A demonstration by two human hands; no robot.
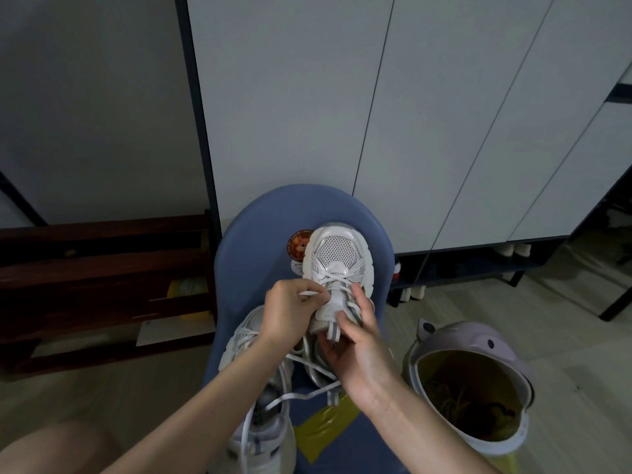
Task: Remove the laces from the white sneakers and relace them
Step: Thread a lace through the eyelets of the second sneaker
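Working the lace on the far sneaker

My left hand [290, 307] pinches the lace [313, 293] by the eyelets; my right hand [359, 340] curls round the sneaker [337, 265], steadying it on the blue seat [260, 234]. Loose lace trails near the second sneaker [260, 398]; I think a hard tug could snag it there.

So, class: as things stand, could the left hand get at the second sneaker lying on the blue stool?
Probably yes. The second sneaker lies just beneath the left hand, nothing between, but that hand is pinching a lace it would have to drop.
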